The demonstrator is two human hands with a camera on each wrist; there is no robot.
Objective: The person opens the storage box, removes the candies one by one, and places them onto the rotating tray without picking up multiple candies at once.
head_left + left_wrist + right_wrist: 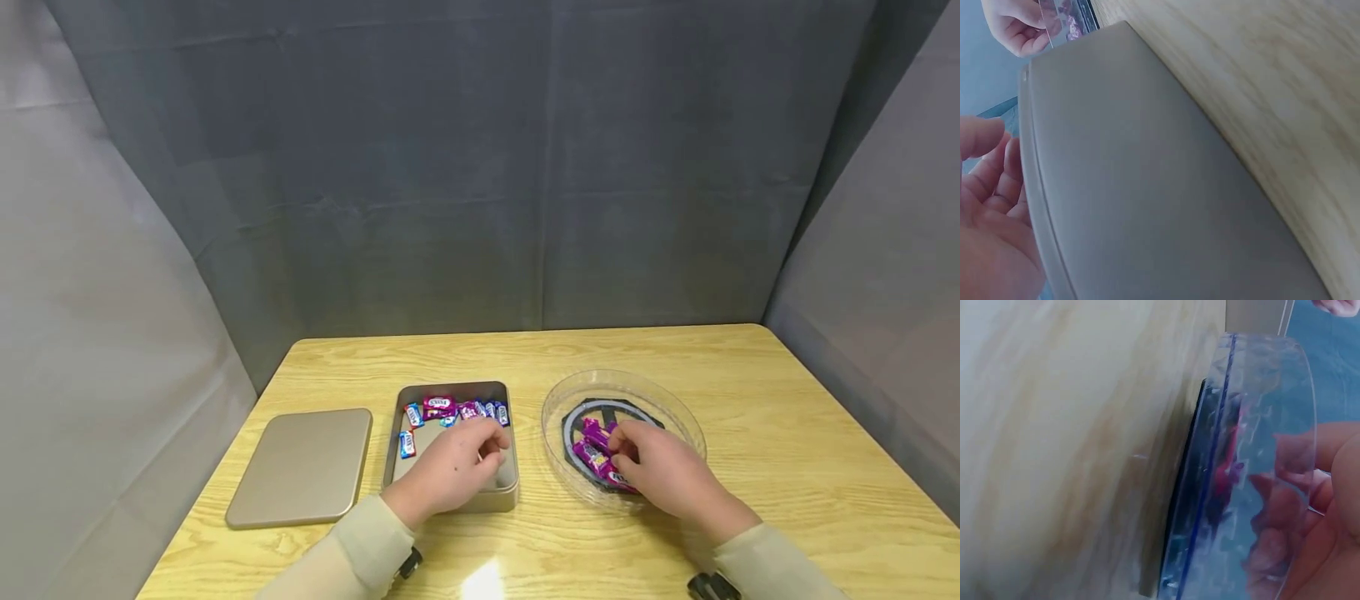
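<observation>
My left hand [457, 467] hovers over the near part of a metal tin [506, 498], its fingers loosely bent and nothing visible between them. In the left wrist view, the tin's wall [1135, 162] hides some fingertips. Small wrapped candies in blue-and-white and purple wrappers lie in the tin, among them a blue candy [407, 444]. Within a round clear plastic dish [555, 450], my right hand [663, 467] reaches down with bent fingers close over several purple wrapped candies [591, 458]. Through the dish wall, the fingers [1269, 506] appear apart from the candies, holding nothing visible.
A flat square metal lid [303, 467] lies left of the tin on the wood-grain table [772, 417]. Under the dish shows a dark mat with a grey ring [567, 429]. Grey curtains [450, 167] hang behind and at both sides.
</observation>
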